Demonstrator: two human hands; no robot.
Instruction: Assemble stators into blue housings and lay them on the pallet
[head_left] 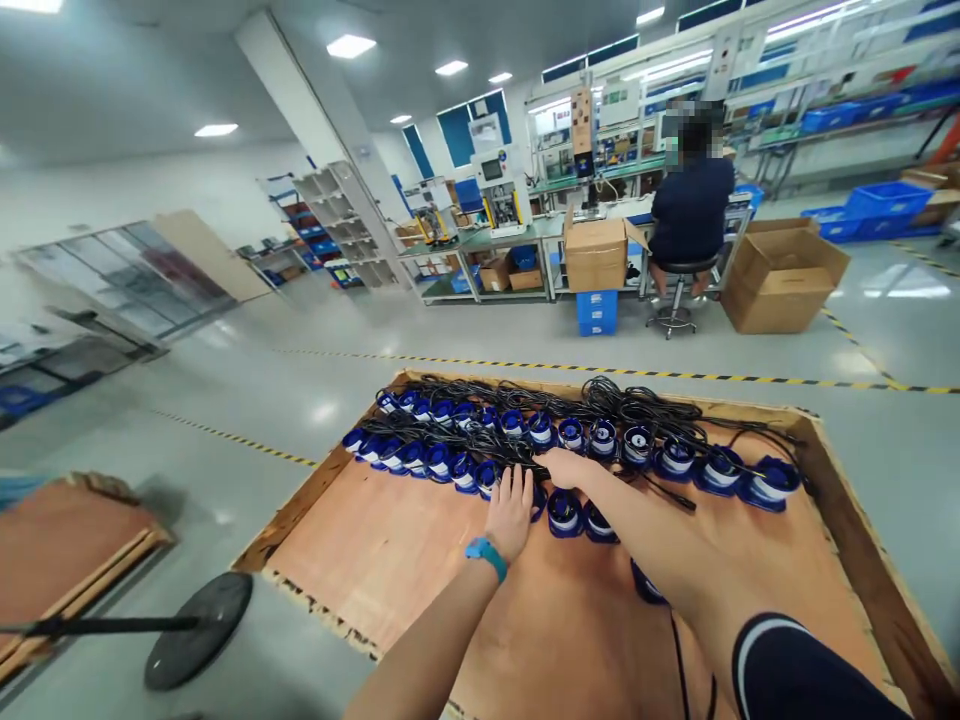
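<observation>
Two rows of round blue-and-white parts (637, 443) stand on a wooden board inside a low wooden crate (375, 540). Bundles of black cable (622, 400) lie behind and between the rows. My left hand (511, 512), with a teal band at its wrist, rests with fingers spread at the front row, beside a blue part. Just right of and beyond it, my right hand (564, 467) reaches onto the black cables; its fingers are mostly hidden. One more blue part (646, 582) sits partly behind my right forearm, nearer to me.
Raised wooden walls (877, 560) edge the crate. A round black stand base (199, 630) and a wooden pallet (75, 550) are at the left. Beyond the striped floor line, a person (691, 210) sits at a bench near cardboard boxes (784, 280).
</observation>
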